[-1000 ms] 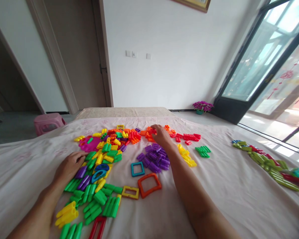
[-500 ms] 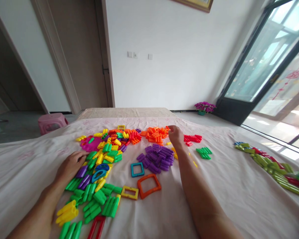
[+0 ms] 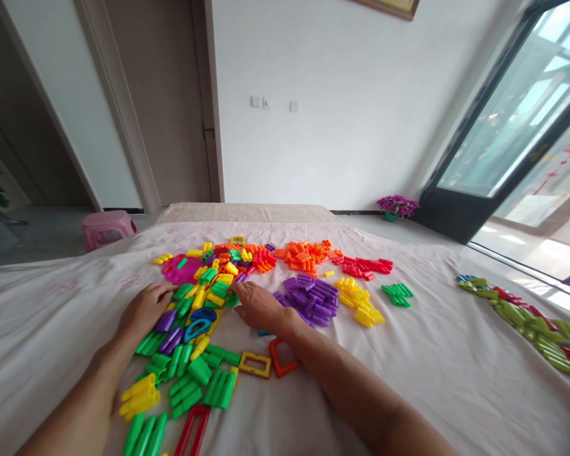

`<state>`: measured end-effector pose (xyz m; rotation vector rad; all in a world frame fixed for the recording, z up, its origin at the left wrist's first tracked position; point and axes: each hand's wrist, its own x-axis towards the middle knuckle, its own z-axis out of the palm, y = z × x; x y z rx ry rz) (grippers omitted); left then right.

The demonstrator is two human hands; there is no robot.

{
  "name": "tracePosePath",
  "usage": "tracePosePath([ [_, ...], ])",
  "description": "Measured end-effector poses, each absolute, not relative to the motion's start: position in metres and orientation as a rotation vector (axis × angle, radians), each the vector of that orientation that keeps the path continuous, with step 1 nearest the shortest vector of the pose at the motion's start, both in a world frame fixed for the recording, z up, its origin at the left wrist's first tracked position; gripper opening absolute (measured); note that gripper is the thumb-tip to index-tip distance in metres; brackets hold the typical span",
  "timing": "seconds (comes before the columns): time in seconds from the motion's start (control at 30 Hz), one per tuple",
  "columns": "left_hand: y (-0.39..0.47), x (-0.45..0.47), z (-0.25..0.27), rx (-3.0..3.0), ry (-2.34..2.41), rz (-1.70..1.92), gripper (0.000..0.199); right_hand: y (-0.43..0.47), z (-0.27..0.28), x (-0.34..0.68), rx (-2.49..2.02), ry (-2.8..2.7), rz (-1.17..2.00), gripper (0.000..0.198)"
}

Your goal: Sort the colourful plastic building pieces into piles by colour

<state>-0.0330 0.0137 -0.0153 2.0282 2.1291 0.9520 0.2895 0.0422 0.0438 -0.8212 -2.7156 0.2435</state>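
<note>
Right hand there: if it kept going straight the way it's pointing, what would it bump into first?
Probably the green block at the edge of the mixed pile. The right hand may be touching it; depth is hard to judge here.

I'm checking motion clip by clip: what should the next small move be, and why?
Probably, the right hand should pinch the green block beside its fingers, at the edge of the mixed pile: that block looks easiest to grasp, and a separate green group lies farther right.
</note>
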Motion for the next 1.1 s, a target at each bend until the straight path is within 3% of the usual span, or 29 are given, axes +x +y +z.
tracePosePath([
  [0.33,0.016,-0.039,-0.022,2.013,2.110,0.921,0.042,0.044,0.051,0.302,-0.912,-2.771,0.155,0.017],
  [0.67,0.014,-0.035,-0.016,1.971,2.127,0.846,0.047,0.052,0.056,0.318,-1.035,-2.715,0.201,0.020],
  [1.1,0.017,-0.039,-0.021,1.978,2.129,0.823,0.049,0.095,0.095,0.415,-1.551,-2.134,0.131,0.021],
])
